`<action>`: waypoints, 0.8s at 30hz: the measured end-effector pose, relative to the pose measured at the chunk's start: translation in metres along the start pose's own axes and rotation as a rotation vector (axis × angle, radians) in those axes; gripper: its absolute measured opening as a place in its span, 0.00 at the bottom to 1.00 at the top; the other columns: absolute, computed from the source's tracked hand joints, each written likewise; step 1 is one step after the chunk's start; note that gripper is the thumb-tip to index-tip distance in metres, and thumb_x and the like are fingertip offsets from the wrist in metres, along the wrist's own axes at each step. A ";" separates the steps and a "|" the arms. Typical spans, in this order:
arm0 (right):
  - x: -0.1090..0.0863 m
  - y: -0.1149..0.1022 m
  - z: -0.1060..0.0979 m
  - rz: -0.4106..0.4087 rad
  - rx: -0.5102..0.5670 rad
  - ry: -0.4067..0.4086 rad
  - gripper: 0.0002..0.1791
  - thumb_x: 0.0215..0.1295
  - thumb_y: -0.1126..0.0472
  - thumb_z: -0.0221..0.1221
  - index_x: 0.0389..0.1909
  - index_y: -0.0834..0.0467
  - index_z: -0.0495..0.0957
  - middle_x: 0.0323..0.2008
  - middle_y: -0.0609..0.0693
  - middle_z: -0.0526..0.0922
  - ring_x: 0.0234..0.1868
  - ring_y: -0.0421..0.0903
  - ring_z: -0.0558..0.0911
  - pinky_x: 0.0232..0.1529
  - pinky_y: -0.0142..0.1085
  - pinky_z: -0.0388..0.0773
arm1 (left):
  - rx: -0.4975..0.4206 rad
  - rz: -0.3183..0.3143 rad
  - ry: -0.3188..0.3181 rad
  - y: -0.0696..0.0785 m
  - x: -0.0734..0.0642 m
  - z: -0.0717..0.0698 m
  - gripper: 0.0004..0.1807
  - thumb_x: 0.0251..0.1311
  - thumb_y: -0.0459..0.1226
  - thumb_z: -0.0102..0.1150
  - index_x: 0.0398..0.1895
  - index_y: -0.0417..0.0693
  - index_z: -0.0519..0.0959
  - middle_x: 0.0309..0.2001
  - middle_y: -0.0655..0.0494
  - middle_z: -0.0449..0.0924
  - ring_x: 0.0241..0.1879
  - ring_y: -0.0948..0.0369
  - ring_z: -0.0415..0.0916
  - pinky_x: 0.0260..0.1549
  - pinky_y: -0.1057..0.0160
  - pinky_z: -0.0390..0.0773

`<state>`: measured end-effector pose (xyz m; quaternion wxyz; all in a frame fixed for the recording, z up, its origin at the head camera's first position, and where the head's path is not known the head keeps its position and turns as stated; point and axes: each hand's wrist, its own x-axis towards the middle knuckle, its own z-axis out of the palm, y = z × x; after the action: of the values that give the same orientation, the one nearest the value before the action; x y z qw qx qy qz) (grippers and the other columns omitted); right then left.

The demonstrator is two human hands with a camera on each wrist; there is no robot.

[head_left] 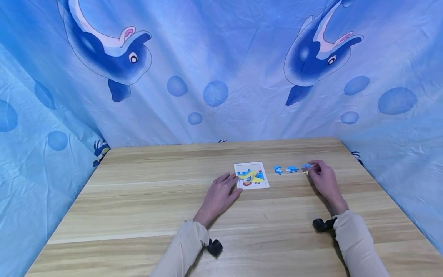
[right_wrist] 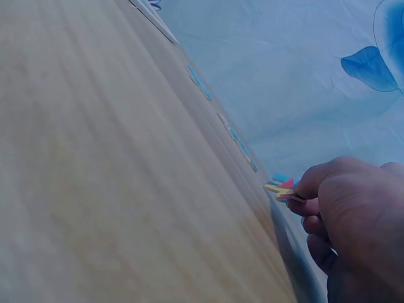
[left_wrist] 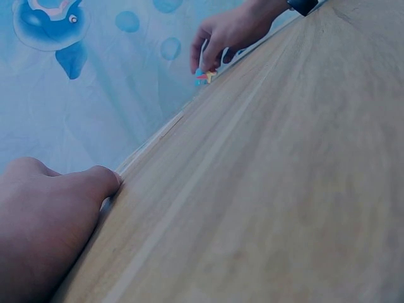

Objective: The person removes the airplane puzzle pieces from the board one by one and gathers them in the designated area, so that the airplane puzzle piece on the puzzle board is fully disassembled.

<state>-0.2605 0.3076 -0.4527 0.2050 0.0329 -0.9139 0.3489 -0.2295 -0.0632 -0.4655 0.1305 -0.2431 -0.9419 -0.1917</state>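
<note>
A white-framed jigsaw puzzle tray [head_left: 257, 187] lies flat on the table, with a yellow airplane on blue partly filling it. My left hand [head_left: 219, 196] rests at the tray's left edge, fingertips on the rim and thumb by the lower left corner. To the right, my right hand [head_left: 323, 181] pinches a blue, red and yellow puzzle piece [right_wrist: 283, 187] between thumb and fingers, tilted just above the tabletop. Two more pieces, one blue and white [head_left: 278, 170] and one mostly blue [head_left: 292, 169], lie in a row between the tray and that hand.
The wood-grain table [head_left: 145, 207] stretches out on all sides of the hands. A blue curtain [head_left: 242, 57] printed with dolphins and bubbles hangs behind it and at both sides. Each wrist wears a small black camera.
</note>
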 end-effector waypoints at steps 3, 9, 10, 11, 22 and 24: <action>0.000 0.001 0.000 0.006 -0.011 -0.006 0.15 0.70 0.62 0.54 0.51 0.68 0.74 0.33 0.58 0.78 0.31 0.45 0.74 0.29 0.27 0.69 | 0.002 -0.002 0.001 0.000 0.000 0.000 0.28 0.67 0.54 0.50 0.63 0.48 0.74 0.65 0.53 0.70 0.68 0.54 0.62 0.66 0.52 0.63; 0.004 0.006 0.003 -0.030 -0.029 0.004 0.15 0.68 0.62 0.56 0.49 0.69 0.75 0.32 0.58 0.79 0.31 0.47 0.74 0.29 0.28 0.68 | 0.002 -0.001 0.009 0.000 0.000 0.001 0.28 0.67 0.53 0.51 0.63 0.49 0.74 0.65 0.53 0.71 0.68 0.54 0.63 0.66 0.52 0.63; 0.005 0.007 0.004 -0.041 -0.034 0.008 0.15 0.68 0.63 0.57 0.48 0.70 0.76 0.31 0.58 0.79 0.30 0.47 0.74 0.29 0.27 0.68 | 0.001 0.000 0.010 0.000 0.000 0.001 0.28 0.67 0.53 0.51 0.63 0.49 0.74 0.65 0.53 0.71 0.68 0.54 0.63 0.65 0.52 0.63; 0.006 0.008 0.004 -0.054 -0.038 0.011 0.14 0.67 0.63 0.57 0.48 0.70 0.76 0.31 0.58 0.79 0.30 0.47 0.75 0.29 0.27 0.68 | 0.000 0.000 0.012 0.000 0.000 0.001 0.28 0.67 0.53 0.51 0.63 0.48 0.74 0.65 0.53 0.71 0.67 0.54 0.63 0.65 0.52 0.63; 0.010 0.013 0.007 -0.146 -0.108 0.012 0.12 0.65 0.66 0.58 0.43 0.72 0.79 0.26 0.57 0.78 0.27 0.50 0.72 0.37 0.43 0.67 | 0.001 0.004 0.015 0.001 0.000 0.001 0.28 0.67 0.53 0.51 0.63 0.48 0.74 0.65 0.52 0.71 0.67 0.54 0.63 0.64 0.51 0.65; 0.010 0.012 0.007 -0.135 -0.107 -0.003 0.13 0.66 0.65 0.57 0.43 0.73 0.78 0.26 0.58 0.77 0.29 0.52 0.72 0.42 0.48 0.64 | -0.003 -0.003 0.011 0.001 0.000 0.001 0.28 0.67 0.54 0.51 0.63 0.49 0.74 0.65 0.53 0.71 0.67 0.54 0.63 0.65 0.51 0.64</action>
<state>-0.2745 0.3131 -0.4605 0.2281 0.0839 -0.9272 0.2849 -0.2289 -0.0622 -0.4660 0.1348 -0.2407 -0.9413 -0.1947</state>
